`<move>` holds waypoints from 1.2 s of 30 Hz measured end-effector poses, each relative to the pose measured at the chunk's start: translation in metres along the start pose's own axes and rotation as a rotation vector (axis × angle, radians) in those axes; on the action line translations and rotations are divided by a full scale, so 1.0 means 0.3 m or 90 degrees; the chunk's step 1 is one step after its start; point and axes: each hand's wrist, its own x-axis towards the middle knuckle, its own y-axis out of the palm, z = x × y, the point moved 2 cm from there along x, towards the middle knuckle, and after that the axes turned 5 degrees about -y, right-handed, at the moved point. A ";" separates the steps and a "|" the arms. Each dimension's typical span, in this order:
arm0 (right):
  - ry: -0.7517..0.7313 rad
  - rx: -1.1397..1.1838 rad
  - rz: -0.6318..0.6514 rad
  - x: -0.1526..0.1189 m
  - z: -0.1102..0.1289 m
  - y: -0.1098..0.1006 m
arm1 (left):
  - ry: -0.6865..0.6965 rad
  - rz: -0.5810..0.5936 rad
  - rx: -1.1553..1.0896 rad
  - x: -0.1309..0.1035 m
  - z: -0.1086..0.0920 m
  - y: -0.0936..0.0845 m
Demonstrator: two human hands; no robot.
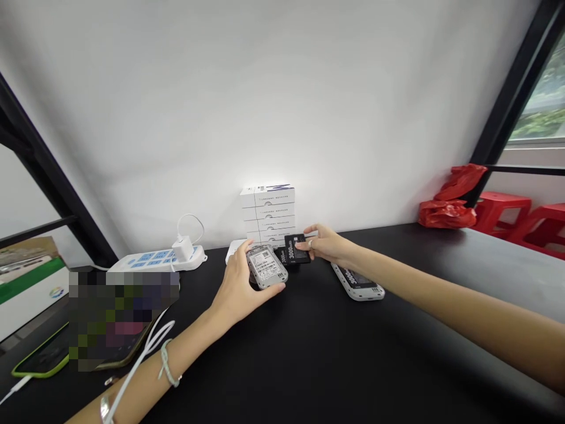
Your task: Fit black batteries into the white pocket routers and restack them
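Observation:
In my left hand point(236, 282) is a small white device point(267, 268) with its back off, showing a printed label in the battery bay; the thumb and fingers clasp its edges. Just to the right, my right hand point(324, 244) pinches a black battery point(298, 248) marked 3000mAh between thumb and fingers. A further dark battery point(283, 255) with similar print shows partly behind it, at the device's edge. Below my right forearm a second white device point(359, 284) lies on the black table point(282, 359) with a black battery in it, partly covered by the arm.
Several white boxes point(268, 215) are stacked against the wall. A power strip point(154, 259) with a white charger point(181, 248) stands left, near phones and a white cable point(152, 341). Red plastic bags point(448, 213) lie at the right rear, beside red stools point(503, 206).

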 end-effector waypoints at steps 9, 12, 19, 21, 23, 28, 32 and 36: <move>-0.035 -0.263 -0.019 0.106 -0.071 0.059 | 0.041 0.086 0.097 0.036 0.063 0.024; -0.105 -0.358 -0.012 0.100 -0.067 0.056 | 0.050 0.104 0.095 0.043 0.071 0.027; -0.157 -0.532 0.089 0.090 -0.049 -0.163 | 0.035 0.112 0.060 0.038 0.074 0.030; -0.109 -0.571 0.126 0.091 -0.062 -0.235 | 0.033 0.097 0.056 0.032 0.068 0.029; -0.070 -0.597 0.156 0.093 -0.084 -0.277 | 0.037 0.079 0.058 0.025 0.059 0.027; -0.112 -0.664 0.115 0.099 -0.115 -0.265 | 0.072 0.041 0.083 0.010 0.038 0.017; -0.216 -0.706 0.040 0.069 -0.061 -0.217 | 0.156 -0.031 0.113 -0.005 -0.003 -0.009; -0.319 -0.702 0.033 -0.046 0.023 -0.146 | 0.332 -0.035 0.081 -0.051 -0.079 -0.017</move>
